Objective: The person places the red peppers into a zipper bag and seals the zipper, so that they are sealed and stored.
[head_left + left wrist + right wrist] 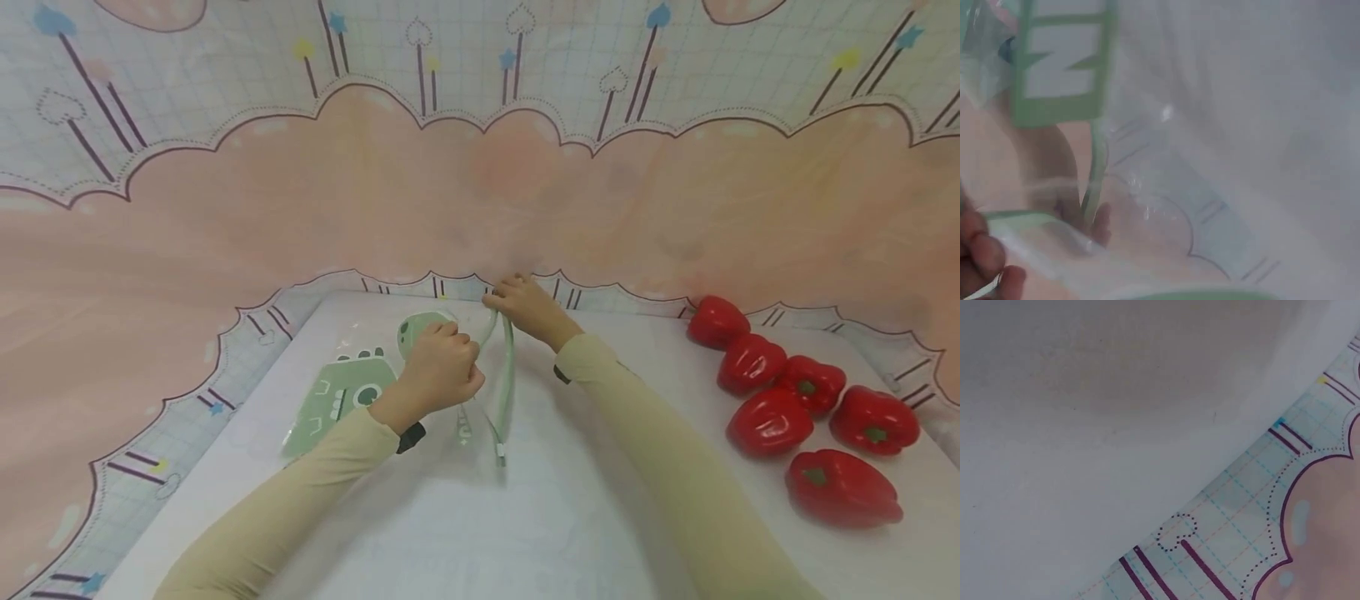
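Observation:
A clear plastic bag (pixel 318 408) with green cartoon prints and green trim lies at the left and middle of the white table. My left hand (pixel 438 367), fingers curled, grips the bag beside a rounded green print. In the left wrist view, fingertips (pixel 985 253) pinch thin clear plastic with a green edge; a green panel (pixel 1063 115) with white lettering hangs above. At the table's far edge, my right hand (pixel 528 310) holds the top of a green strip (pixel 508 375) that hangs down from its fingers. The right wrist view shows neither hand nor bag.
Several red bell peppers (pixel 768 423) sit grouped on the right side of the white table (pixel 600 533). A patterned pink and white cloth (pixel 450 200) rises behind the table and runs along its sides. Dark bands (pixel 411 437) circle both wrists.

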A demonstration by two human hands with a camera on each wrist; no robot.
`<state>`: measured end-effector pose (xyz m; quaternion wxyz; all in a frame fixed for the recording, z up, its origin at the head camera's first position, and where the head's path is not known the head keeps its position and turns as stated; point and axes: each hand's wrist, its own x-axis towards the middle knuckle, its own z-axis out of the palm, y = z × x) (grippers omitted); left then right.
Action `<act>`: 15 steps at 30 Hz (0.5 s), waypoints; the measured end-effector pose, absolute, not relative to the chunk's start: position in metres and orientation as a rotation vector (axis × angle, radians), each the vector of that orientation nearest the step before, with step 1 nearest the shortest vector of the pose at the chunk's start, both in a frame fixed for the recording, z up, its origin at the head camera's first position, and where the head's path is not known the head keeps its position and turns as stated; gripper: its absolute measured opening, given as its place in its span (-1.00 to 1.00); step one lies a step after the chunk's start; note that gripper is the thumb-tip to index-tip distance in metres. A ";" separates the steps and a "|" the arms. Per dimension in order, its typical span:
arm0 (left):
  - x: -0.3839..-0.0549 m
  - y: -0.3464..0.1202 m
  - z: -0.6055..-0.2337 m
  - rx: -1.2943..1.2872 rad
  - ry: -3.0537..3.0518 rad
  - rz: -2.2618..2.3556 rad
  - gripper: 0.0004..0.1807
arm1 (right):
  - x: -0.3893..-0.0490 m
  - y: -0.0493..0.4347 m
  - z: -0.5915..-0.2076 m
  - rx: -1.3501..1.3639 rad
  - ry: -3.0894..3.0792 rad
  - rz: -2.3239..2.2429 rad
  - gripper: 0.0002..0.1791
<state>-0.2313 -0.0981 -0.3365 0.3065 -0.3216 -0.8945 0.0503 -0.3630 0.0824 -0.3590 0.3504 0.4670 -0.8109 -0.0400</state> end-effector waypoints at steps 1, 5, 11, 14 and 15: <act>-0.231 -0.097 -0.337 -0.853 -2.341 0.101 -0.78 | -0.362 0.082 -0.359 1.227 -2.089 -0.096 -0.76; -0.230 -0.093 -0.337 -0.782 -2.365 -0.011 -0.74 | -0.361 0.078 -0.360 1.261 -2.044 -0.083 -0.80; -0.233 -0.089 -0.331 -0.682 -2.594 -0.008 -0.60 | -0.361 0.075 -0.359 1.253 -2.035 -0.070 -0.84; -0.234 -0.088 -0.329 -0.728 -2.725 -0.026 -0.61 | -0.361 0.074 -0.358 1.248 -2.024 -0.050 -0.85; -0.234 -0.088 -0.329 -0.746 -2.761 -0.042 -0.62 | -0.362 0.073 -0.358 1.247 -2.018 -0.044 -0.86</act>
